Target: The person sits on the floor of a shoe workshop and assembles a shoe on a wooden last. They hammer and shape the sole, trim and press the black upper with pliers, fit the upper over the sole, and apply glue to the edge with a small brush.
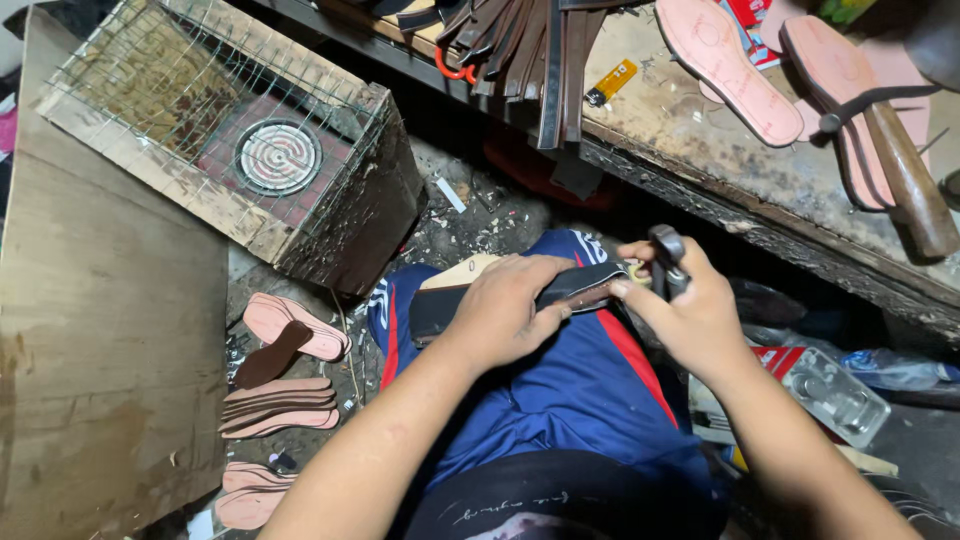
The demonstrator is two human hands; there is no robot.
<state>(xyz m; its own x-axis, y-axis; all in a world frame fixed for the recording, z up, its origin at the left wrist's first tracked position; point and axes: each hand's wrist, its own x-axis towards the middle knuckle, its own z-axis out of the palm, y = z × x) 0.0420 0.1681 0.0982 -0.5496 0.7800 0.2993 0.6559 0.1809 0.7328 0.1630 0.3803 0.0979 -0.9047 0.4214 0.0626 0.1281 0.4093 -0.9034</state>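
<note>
Cluttered workshop floor under my lap: my left hand (505, 310) presses a dark strapped sole (570, 290) onto my knee, my right hand (685, 305) grips pliers (668, 262) at its end; finished soles (280, 405) are stacked by the floor's left edge.

I have only one view, from the camera on my head. It looks steeply down over my forearms onto my lap and the littered floor (470, 215), close enough that my hands fill the middle. The worn wooden tabletop (700, 150) crosses the upper right; a wire-covered wooden box (330, 190) sits upper left.
</note>
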